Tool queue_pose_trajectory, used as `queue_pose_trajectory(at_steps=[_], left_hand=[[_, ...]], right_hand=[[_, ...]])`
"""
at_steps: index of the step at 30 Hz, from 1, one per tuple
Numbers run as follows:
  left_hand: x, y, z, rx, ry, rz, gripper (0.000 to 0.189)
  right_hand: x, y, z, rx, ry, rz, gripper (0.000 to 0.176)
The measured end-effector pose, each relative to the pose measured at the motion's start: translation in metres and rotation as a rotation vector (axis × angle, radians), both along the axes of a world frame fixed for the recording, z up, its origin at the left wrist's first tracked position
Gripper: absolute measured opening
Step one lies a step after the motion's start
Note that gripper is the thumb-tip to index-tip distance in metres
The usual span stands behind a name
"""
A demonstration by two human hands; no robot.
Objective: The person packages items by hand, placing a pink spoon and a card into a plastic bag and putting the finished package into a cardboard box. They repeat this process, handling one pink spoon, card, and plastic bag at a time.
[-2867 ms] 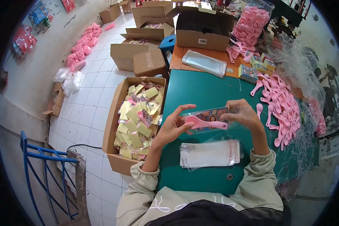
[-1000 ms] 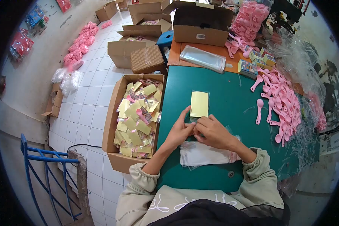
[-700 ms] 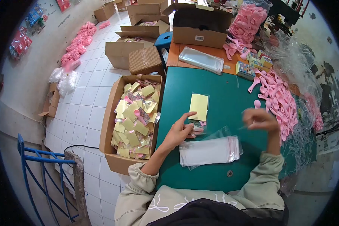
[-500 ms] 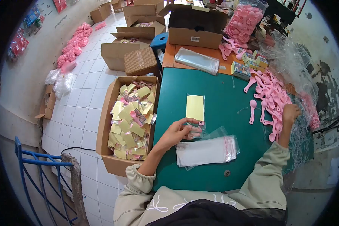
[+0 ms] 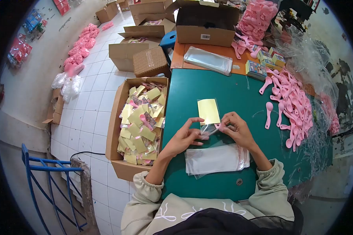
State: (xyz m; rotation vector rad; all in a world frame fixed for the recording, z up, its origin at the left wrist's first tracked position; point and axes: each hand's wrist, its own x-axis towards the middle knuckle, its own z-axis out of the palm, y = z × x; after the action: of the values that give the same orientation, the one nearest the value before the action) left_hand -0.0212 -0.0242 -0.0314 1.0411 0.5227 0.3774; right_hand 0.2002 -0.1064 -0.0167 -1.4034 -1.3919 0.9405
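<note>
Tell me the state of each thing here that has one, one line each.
packet, flat, yellow card up
left hand, pinching the packet's near end
right hand, fingers at that end, grip unclear
floor box, open, full of packets
table box, open
clear bags, stacked flat

Two hands at mid-frame: one left hand, one right hand. One yellow-backed packet at centre. One stack of clear bags below centre, a second stack at upper centre. Pink spoons at right, too many to count.
</note>
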Motion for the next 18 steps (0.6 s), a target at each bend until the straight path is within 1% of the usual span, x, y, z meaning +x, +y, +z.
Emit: queue_pose_trajectory(at_steps=[3,4,8,10,13,16,18], left_hand=[[0.012,-0.001,-0.001,0.493,0.124,0.033,0.023],[0.014,-0.001,-0.004,0.571,0.167,0.046,0.02],[0.015,0.001,-0.006,0.578,0.109,0.106,0.02],[0.016,0.0,-0.007,0.564,0.079,0.142,0.021],[0.016,0.0,0.004,0.852,0.245,0.085,0.019],[0.019,-0.001,0.001,0.698,0.241,0.12,0.017],[0.021,-0.002,0.004,0.703,0.251,0.138,0.016]], right_hand=[[0.004,-0.001,-0.009,-0.035,0.113,0.015,0.01],[0.005,0.0,-0.012,-0.059,0.155,0.016,0.009],[0.009,0.003,-0.016,-0.18,0.252,0.003,0.009],[0.007,0.004,-0.014,-0.2,0.268,-0.031,0.009],[0.006,0.004,-0.011,-0.221,0.235,-0.041,0.01],[0.006,0.005,-0.013,-0.214,0.251,-0.051,0.01],[0.005,0.006,-0.013,-0.207,0.274,-0.079,0.01]])
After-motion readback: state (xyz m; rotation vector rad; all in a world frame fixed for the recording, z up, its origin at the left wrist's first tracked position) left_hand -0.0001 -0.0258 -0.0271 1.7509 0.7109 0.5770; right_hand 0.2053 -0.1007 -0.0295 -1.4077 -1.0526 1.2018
